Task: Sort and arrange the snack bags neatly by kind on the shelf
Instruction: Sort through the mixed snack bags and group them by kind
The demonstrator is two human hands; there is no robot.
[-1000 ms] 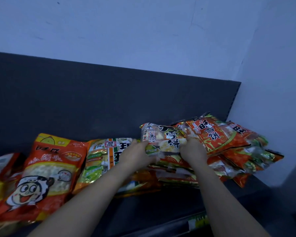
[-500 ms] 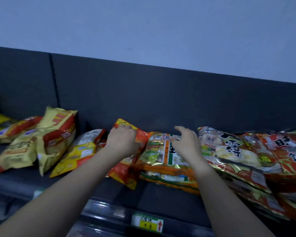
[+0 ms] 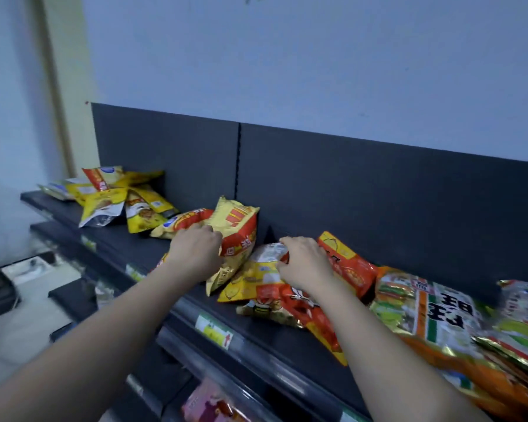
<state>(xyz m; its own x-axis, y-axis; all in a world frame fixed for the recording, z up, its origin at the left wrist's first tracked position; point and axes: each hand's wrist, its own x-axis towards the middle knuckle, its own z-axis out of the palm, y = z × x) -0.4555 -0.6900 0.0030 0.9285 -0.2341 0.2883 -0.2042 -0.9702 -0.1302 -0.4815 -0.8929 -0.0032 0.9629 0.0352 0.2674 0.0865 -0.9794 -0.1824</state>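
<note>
Both moved left: the left grip has gone from the orange bag to the upright yellow-and-red bag, the right grip from the green-striped bag to the small yellow bag.

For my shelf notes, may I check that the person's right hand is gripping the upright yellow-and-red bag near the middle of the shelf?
Not quite: the left hand grips the upright yellow-and-red bag near the middle of the shelf. The right hand is over the orange bag lying beside it. The head view shows this.
</note>
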